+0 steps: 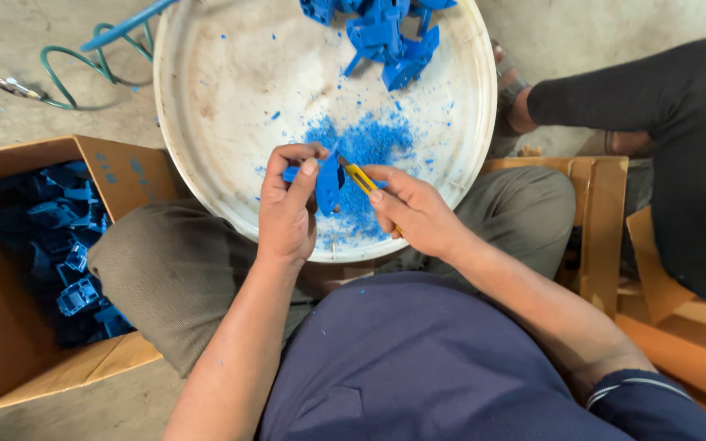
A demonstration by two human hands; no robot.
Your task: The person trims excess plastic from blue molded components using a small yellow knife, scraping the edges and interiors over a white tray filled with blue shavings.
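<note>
Left hand [286, 208]: fingers curled and clenched around one blue plastic part [328, 184], thumb pressed on its near edge. Right hand [415, 211]: fingers closed in a pinch on one yellow-handled utility knife [359, 175], its tip touching the part's right edge. Both hands and the part are held above the near rim of one round white tray [206, 122], which rests across the person's lap.

One heap of blue shavings [373, 139] lies on the tray directly beyond the hands, with loose flecks scattered around it. One cluster of blue parts [386, 37] sits at the tray's far edge; individual count cannot be told.

One open cardboard box [10, 343], left of the knee, holds more blue parts, uncountable. One green hose [75, 77] loops on the floor beyond. A second person's dark sleeve [655, 90] is at right.
</note>
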